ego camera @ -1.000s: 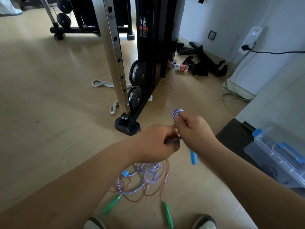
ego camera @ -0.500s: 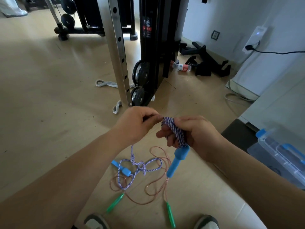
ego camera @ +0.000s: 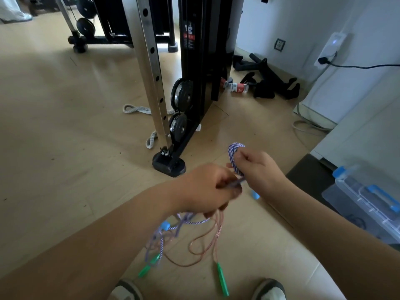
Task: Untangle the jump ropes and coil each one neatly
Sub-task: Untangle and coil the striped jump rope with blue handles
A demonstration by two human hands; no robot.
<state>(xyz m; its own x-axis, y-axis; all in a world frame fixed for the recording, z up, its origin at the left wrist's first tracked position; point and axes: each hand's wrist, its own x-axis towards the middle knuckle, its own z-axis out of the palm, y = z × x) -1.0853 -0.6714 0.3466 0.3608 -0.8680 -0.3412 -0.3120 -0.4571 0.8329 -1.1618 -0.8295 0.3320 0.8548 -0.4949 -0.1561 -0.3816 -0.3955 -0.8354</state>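
Pale wood floor [ego camera: 65, 126] fills most of the view, with a black weight machine [ego camera: 194, 61] standing on it ahead and a clear storage box [ego camera: 368, 204] with blue latches at the right edge.

The person stands over the ropes, both arms reaching forward. The right hand [ego camera: 259, 169] is closed around a small coil of the striped rope [ego camera: 234, 158], the turns wrapped over its fingers. One blue handle [ego camera: 255, 194] just peeks out beneath that hand. The left hand [ego camera: 207, 189], blurred, sits just beside it with fingers curled, pinching the free strand of the same rope where it leads into the coil.

Below the hands the rest of the striped rope hangs in a knotted bunch near its second blue handle [ego camera: 165, 225], mixed up with a thin copper-coloured rope [ego camera: 216, 245] that loops across the floor between two green handles [ego camera: 223, 280].

Judging by this, the step in hand is winding the striped rope while it is only partly freed. The next turn looks to need the left hand to feed slack through the knot, or stop and pick the copper rope out first, otherwise the tangle will likely be drawn up into the coil.
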